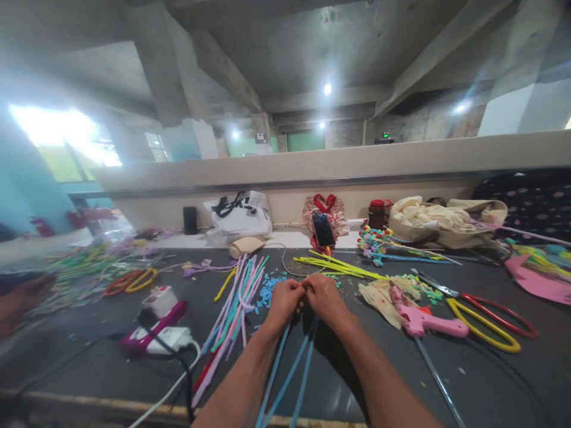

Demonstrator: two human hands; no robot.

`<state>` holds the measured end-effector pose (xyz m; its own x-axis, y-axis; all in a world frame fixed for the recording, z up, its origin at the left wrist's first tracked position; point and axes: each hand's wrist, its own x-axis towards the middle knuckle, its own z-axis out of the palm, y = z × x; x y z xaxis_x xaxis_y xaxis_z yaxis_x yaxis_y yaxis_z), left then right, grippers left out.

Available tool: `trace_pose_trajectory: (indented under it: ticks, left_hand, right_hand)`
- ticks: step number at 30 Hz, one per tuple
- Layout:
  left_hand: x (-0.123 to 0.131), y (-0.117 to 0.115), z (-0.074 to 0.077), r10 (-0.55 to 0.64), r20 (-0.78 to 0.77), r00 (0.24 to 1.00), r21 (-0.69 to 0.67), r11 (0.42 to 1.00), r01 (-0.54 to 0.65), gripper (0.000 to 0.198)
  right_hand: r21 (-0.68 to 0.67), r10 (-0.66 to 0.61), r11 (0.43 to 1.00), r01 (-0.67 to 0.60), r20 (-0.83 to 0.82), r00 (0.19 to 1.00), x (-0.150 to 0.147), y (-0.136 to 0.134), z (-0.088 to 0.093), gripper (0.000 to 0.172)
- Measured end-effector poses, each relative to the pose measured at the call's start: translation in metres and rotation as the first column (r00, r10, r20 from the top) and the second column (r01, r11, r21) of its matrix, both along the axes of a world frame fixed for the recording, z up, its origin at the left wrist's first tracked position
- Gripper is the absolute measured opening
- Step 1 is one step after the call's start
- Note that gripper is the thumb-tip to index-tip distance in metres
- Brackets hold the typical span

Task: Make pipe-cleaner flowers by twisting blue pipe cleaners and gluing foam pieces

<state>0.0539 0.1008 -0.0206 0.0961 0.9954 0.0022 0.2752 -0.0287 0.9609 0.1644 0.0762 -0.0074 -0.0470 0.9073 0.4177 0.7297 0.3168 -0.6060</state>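
Note:
My left hand (284,303) and my right hand (325,297) meet at the middle of the dark table (491,380), fingers closed and knuckles touching. Both grip the upper ends of several long light-blue pipe cleaners (289,371) that run back between my forearms toward me. Just ahead of the hands lie small blue cut pieces (269,288) and a bundle of yellow pipe cleaners (339,267).
Mixed pastel pipe cleaners (234,309) lie left of my hands. A pink glue gun (423,321) and red and yellow loops (491,318) lie right. A power strip (167,339) sits front left. A phone (323,230), bags (241,217) and a jar (377,214) line the back ledge.

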Motion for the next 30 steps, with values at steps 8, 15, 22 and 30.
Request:
trace_pose_trajectory:
  ticks: [8,15,22,30]
  left_hand:
    - [0.000,0.000,0.008,-0.037,0.038,0.999,0.002,0.999,0.037,0.008]
    - [-0.002,-0.003,0.011,-0.072,-0.042,0.997,0.025,0.997,0.073,0.011]
    - [-0.001,-0.005,0.014,0.007,-0.270,0.963,0.201,0.978,0.049,0.012]
    - [0.003,-0.014,0.018,0.071,-0.398,0.915,0.362,0.928,0.086,0.010]
  right_hand:
    - [-0.127,0.028,0.990,-0.056,-0.211,0.977,0.011,0.007,0.003,0.028]
    - [-0.142,0.067,0.985,-0.102,-0.235,0.970,0.015,0.006,0.004,0.023]
    - [-0.132,0.055,0.988,-0.079,-0.178,0.982,0.018,0.008,0.002,0.020]
    - [-0.198,0.049,0.977,-0.085,-0.182,0.982,0.021,0.008,0.001,0.017]
